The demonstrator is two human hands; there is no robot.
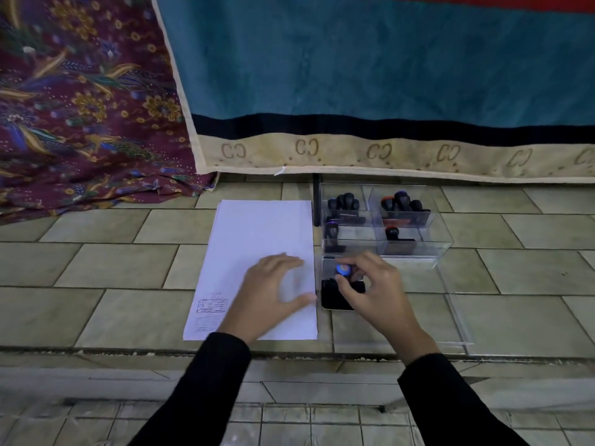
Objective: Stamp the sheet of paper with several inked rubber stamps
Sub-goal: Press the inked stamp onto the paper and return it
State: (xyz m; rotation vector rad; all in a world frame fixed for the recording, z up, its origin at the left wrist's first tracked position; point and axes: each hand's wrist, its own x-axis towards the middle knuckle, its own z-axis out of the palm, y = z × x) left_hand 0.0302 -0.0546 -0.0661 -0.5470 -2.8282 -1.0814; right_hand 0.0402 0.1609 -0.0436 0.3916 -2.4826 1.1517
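A white sheet of paper (257, 239) lies on the tiled floor, with a rectangular stamp print (212, 306) near its lower left corner. My left hand (273, 291) rests flat on the sheet's lower right part, fingers spread. My right hand (370, 288) grips a black rubber stamp with a blue cap (343, 270) and holds it on the dark ink pad (335, 296) just right of the paper. Much of the stamp's body is hidden under my fingers.
A clear plastic organiser (415, 249) with several black stamps stands behind the ink pad. A clear lid (457, 320) lies to the right. A teal carpet (354, 75) and floral cloth (80, 107) hang behind; a step edge runs near me.
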